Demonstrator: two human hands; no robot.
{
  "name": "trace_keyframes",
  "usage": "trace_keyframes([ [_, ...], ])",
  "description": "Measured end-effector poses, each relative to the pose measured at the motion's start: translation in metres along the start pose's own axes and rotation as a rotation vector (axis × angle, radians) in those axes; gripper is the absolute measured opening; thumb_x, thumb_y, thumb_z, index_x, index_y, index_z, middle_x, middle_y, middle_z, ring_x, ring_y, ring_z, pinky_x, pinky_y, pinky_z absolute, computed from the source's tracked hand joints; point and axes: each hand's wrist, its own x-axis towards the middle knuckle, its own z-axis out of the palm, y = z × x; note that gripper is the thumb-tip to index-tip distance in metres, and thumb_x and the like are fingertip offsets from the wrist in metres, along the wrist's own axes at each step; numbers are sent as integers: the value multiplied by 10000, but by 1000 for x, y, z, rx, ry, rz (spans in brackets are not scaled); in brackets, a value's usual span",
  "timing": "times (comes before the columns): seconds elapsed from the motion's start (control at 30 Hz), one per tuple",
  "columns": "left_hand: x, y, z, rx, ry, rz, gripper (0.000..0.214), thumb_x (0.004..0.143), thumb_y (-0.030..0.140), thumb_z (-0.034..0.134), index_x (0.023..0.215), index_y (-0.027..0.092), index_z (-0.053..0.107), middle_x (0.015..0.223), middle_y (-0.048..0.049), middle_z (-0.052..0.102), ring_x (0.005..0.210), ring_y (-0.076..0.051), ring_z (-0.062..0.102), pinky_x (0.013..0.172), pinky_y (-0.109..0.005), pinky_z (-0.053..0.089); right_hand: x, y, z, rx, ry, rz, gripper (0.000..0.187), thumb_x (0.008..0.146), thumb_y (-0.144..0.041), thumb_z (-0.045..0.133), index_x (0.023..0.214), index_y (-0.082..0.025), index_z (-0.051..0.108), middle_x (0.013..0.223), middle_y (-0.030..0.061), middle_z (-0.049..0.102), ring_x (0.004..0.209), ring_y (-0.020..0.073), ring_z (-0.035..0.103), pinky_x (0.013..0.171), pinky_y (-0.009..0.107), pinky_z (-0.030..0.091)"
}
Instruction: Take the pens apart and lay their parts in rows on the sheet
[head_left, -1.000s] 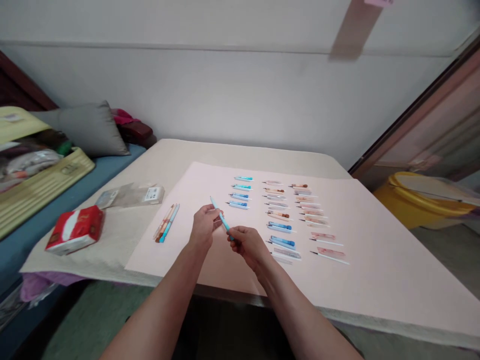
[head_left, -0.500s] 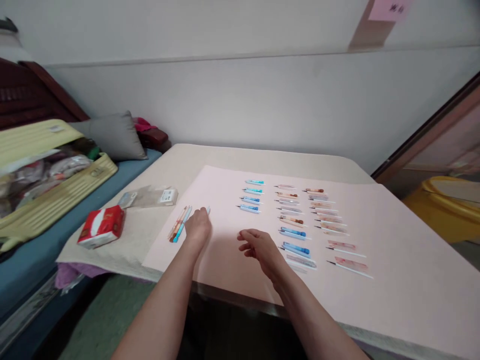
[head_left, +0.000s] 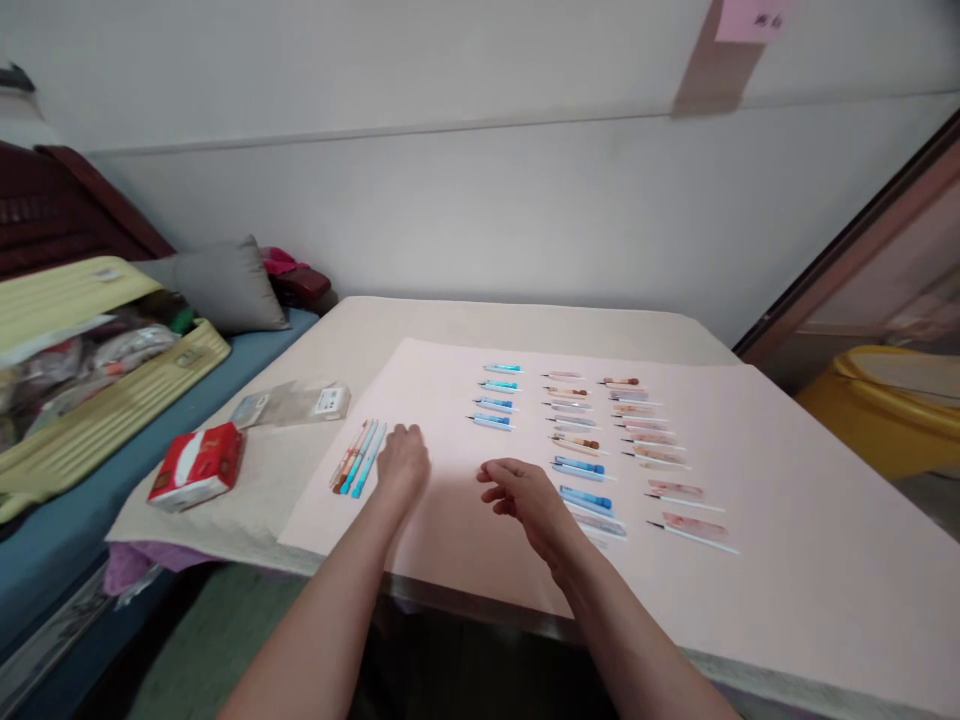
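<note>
My left hand [head_left: 405,462] is over the pale pink sheet [head_left: 450,530], loosely bent, with no pen visible in it; its fingertips are partly hidden. Just left of it lies a small group of pens side by side: a light blue pen [head_left: 369,462], a teal-ended pen [head_left: 355,462] and brown-ended pens [head_left: 346,462]. My right hand [head_left: 517,490] hovers above the sheet, fingers loosely curved and apart, holding nothing. Right of it are blue pens [head_left: 585,498] with caps or sleeves beside them.
Columns of pens, including blue ones [head_left: 491,421] and pink-patterned ones [head_left: 694,525], cover the sheet's right half. At the left are a red tissue pack [head_left: 196,465] and a clear plastic package [head_left: 296,403]. A yellow bin [head_left: 885,410] stands at the right.
My left hand has let go of a light blue pen, which now lies at the right of the left group, and has moved slightly right. My right hand stays nearly still.
</note>
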Motion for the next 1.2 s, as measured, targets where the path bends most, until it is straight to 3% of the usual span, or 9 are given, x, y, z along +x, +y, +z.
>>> trace_keyframes([
  [0.07, -9, 15, 4, 41, -44, 110, 245, 826, 242, 404, 1029, 181, 526, 1082, -137, 504, 1012, -263, 475, 737, -339, 414, 1, -1, -1, 6, 18, 5, 224, 707, -357, 618, 771, -143, 633, 881, 85, 649, 605, 117, 578, 515, 236, 412],
  [0.13, -14, 21, 6, 59, -86, 132, 286, 810, 286, 444, 1071, 185, 502, 1130, -138, 479, 1047, -274, 446, 753, -346, 414, 1, -2, -1, 1, 25, 12, 222, 711, -355, 613, 774, -143, 632, 884, 85, 649, 610, 118, 576, 516, 234, 409],
  [0.33, -5, 2, 2, 89, -210, -29, 374, 792, 370, 461, 1110, 175, 488, 1185, -159, 452, 1085, -311, 423, 799, -409, 399, 4, 2, -4, -24, 9, 14, 239, 709, -376, 618, 775, -146, 636, 895, 86, 654, 637, 126, 583, 528, 239, 412],
  [0.5, 5, -8, 2, 81, -200, -78, 396, 792, 389, 451, 1117, 167, 494, 1193, -162, 462, 1104, -321, 422, 813, -406, 398, 7, 5, -7, -30, -35, 30, 243, 717, -384, 617, 791, -152, 634, 909, 83, 652, 647, 128, 586, 532, 238, 417],
  [0.87, 13, -18, 5, 94, -176, -121, 405, 799, 411, 437, 1118, 169, 502, 1206, -165, 467, 1119, -330, 420, 823, -410, 392, 1, -1, -4, -30, -1, 11, 224, 713, -360, 607, 763, -143, 631, 890, 91, 647, 623, 125, 574, 522, 241, 405],
  [1.2, 5, -3, 2, 116, -176, -36, 374, 804, 406, 433, 1093, 181, 506, 1168, -158, 484, 1078, -317, 436, 804, -427, 391, 2, -1, -3, -34, -10, 8, 224, 718, -357, 606, 767, -139, 628, 882, 91, 645, 612, 122, 571, 514, 237, 402],
])
